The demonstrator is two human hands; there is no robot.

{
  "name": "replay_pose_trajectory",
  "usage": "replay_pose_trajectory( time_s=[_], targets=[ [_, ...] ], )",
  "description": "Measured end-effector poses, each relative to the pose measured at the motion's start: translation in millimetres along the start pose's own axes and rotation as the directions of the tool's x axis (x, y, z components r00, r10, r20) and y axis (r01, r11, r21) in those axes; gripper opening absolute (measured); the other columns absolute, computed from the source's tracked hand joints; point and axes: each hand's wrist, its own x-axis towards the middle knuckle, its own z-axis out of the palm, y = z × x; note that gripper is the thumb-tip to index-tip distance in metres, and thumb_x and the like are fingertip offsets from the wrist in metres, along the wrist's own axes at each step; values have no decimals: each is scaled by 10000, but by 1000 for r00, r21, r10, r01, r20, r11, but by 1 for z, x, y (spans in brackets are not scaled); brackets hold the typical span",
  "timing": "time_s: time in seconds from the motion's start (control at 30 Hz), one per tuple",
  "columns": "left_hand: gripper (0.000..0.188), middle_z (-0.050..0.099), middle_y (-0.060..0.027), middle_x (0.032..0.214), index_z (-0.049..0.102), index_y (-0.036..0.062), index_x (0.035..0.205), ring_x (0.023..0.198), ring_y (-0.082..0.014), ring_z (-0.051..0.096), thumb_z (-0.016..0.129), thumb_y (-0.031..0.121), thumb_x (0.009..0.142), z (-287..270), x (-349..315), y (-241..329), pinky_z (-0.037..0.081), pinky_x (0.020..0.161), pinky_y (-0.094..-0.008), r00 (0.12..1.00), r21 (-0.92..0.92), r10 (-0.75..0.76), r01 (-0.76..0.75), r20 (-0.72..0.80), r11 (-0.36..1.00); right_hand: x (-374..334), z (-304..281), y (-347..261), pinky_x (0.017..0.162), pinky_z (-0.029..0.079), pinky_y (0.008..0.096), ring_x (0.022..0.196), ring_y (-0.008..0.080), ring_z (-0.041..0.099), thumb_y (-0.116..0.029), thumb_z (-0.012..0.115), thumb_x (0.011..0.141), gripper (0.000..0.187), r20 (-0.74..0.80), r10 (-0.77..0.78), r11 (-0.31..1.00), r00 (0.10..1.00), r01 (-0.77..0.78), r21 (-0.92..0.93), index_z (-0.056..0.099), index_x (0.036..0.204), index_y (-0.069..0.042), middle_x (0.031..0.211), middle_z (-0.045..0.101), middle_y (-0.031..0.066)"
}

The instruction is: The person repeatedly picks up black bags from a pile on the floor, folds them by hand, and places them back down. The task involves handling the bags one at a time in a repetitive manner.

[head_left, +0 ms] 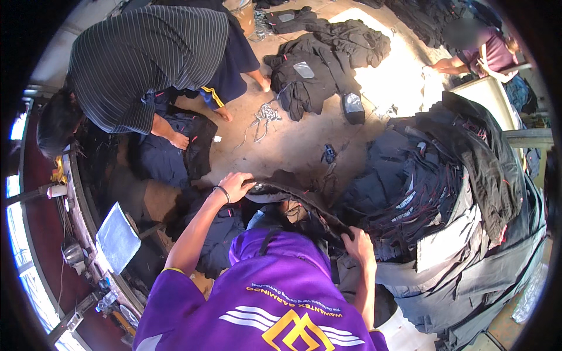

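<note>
A black garment is stretched between my two hands in front of my body. My left hand is closed on its upper left edge, with a dark band around the wrist. Lower and to the right, my right hand pinches the other end of that edge. The garment's dark rim runs slanting from one hand to the other. Its lower part is hidden behind my purple shirt. Close to my right hand rises a big pile of dark garments.
At the left a person in a striped shirt bends over dark cloth. Another person is at the far right. More dark garments and tangled pale strips lie on the floor. Sewing machine parts line the left edge.
</note>
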Motion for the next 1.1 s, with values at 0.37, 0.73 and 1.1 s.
replay_pose_trajectory(
  time_s=[0.37, 0.73, 1.1],
  targets=[
    [309, 700, -164, 1185, 735, 123, 1140, 1149, -394, 632, 651, 91, 844, 35, -89, -11, 504, 994, -483, 925, 75, 50, -84, 376, 994, -78, 84, 50, 1000, 542, 469, 1163, 354, 668, -273, 741, 830, 407, 339, 135, 991, 931, -130, -38, 736, 1234, -221, 1209, 706, 194],
    [299, 755, -150, 1036, 757, 70, 1098, 962, -296, 722, 698, 144, 813, -69, 25, 83, 558, 881, -412, 909, 336, 132, -277, 395, 900, -6, 5, 51, 884, 554, 556, 1003, 464, 669, -224, 571, 899, 250, -119, -102, 995, 988, 99, -33, 680, 941, -3, 1034, 672, 281],
    [333, 665, -201, 1201, 691, 13, 1138, 1138, -334, 631, 477, 37, 884, -65, -97, 114, 478, 1009, -408, 237, 472, 685, -572, -688, 672, -74, -47, -17, 968, 556, 427, 1177, 352, 672, -82, 592, 835, 454, -831, -243, 922, 500, 387, -36, 700, 1274, -121, 1304, 678, 154]
  ],
)
